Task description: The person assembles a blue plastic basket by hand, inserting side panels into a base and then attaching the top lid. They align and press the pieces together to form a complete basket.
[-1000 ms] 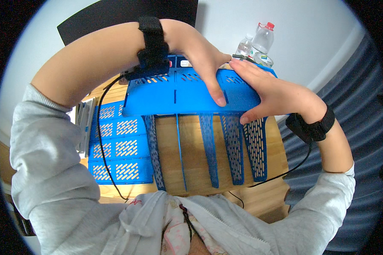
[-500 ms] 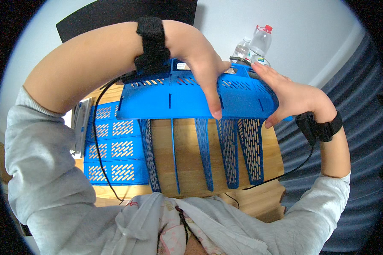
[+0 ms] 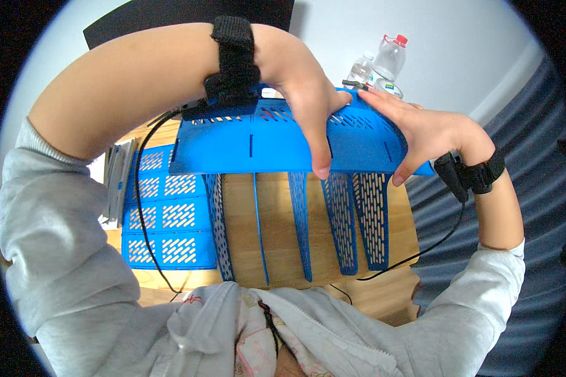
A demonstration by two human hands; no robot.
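Observation:
I hold a blue plastic file rack up in front of me over a wooden table. Several perforated blue dividers hang down from its flat base panel toward me. My left hand reaches across from the left and grips the base panel near its middle, fingers down over the front face. My right hand grips the panel's right end, thumb underneath. Both wrists wear black straps with cables.
A second perforated blue panel lies flat on the table at the left, beside a stack of papers. Two clear plastic bottles stand at the far edge by a white wall. A dark monitor is behind.
Both hands have tilted and lifted the rack's base panel a little, and my right hand has slid further along the right end. The dividers hang steeper.

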